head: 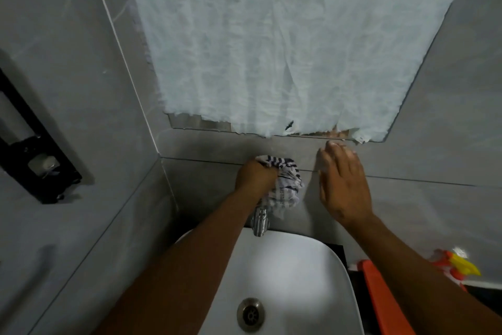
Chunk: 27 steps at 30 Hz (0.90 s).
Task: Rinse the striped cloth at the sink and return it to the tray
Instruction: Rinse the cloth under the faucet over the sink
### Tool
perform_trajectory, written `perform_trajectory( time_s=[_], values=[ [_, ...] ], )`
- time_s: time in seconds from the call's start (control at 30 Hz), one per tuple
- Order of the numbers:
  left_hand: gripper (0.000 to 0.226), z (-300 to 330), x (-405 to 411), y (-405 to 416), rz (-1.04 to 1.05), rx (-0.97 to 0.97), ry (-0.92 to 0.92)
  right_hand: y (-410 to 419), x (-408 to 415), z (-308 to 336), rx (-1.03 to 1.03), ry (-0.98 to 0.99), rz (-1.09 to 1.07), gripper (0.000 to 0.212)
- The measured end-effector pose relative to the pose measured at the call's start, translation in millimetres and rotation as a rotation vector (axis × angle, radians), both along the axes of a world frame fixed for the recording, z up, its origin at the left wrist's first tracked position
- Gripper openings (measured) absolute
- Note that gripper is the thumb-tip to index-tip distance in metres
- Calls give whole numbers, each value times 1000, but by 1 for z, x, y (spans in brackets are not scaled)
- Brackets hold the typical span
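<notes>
The striped cloth (286, 188), white with dark stripes, is bunched in my left hand (254, 178) and pressed against the grey wall tile above the tap (259, 223). My right hand (343, 185) rests flat on the wall just right of the cloth, fingers spread, holding nothing. The white sink (285, 280) lies below both arms, its metal drain (250, 314) near the bottom of the view. An orange tray edge (380, 296) shows at the lower right, beside the sink.
A mirror covered with wrinkled white paper (285, 44) fills the wall above my hands. A black wall fixture (35, 152) hangs on the left wall. An orange and yellow spray bottle (459, 266) stands at the right behind the tray.
</notes>
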<state>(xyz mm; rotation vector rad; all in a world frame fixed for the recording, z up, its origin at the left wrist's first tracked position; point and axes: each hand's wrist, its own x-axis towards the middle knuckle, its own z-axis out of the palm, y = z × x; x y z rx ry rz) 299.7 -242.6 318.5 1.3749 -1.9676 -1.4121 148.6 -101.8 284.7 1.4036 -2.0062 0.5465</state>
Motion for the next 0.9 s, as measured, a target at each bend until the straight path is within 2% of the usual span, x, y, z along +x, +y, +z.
perform_trajectory(
  time_s=[0.07, 0.1, 0.13, 0.2, 0.23, 0.27, 0.37, 0.4, 0.43, 0.47, 0.5, 0.57, 0.6, 0.7, 0.73, 0.77, 0.8, 0.9],
  values=[
    [25, -5, 5, -7, -11, 456, 232, -2, -16, -15, 64, 81, 19, 60],
    [20, -8, 9, -10, -43, 616, 337, -4, -20, -21, 78, 107, 14, 62],
    [21, -10, 12, -14, -70, 714, 444, -6, -24, -26, 80, 126, 7, 65],
    [25, -14, 14, -18, -81, 770, 532, -12, -28, -33, 70, 162, -8, 69],
    [22, -14, 11, -15, -53, 712, 492, -15, -30, -36, 56, 178, -10, 71],
    [19, -12, 6, -11, -24, 556, 372, -18, -33, -39, 38, 191, -12, 73],
    [26, -3, -18, 8, -26, -203, -344, -25, -37, -47, -8, 222, -18, 80],
    [32, 2, -24, 14, -62, -317, -550, -27, -38, -50, -22, 226, -13, 83],
    [38, 3, -30, 16, -103, -350, -675, -29, -39, -52, -36, 228, -10, 85],
    [42, 4, -33, 15, -127, -319, -719, -32, -40, -53, -52, 229, -3, 86],
    [41, 4, -33, 12, -130, -292, -684, -34, -41, -55, -65, 233, 3, 87],
    [33, -2, -22, 2, -79, -204, -380, -36, -43, -57, -74, 240, 11, 88],
    [32, -3, -12, -2, -44, -60, -169, -37, -43, -57, -67, 235, 17, 89],
    [33, -11, 13, -7, -79, 677, 453, -35, -43, -56, -40, 208, 18, 88],
    [34, -11, 17, -8, -109, 782, 536, -34, -43, -56, -28, 201, 14, 87],
    [35, -9, 16, -9, -116, 790, 530, -34, -42, -56, -13, 192, 9, 86],
    [36, -8, 11, -9, -90, 686, 409, -33, -42, -55, 1, 179, 9, 85],
    [40, -1, -13, 4, -12, 15, -203, -32, -40, -53, 27, 147, 4, 81]
  ],
)
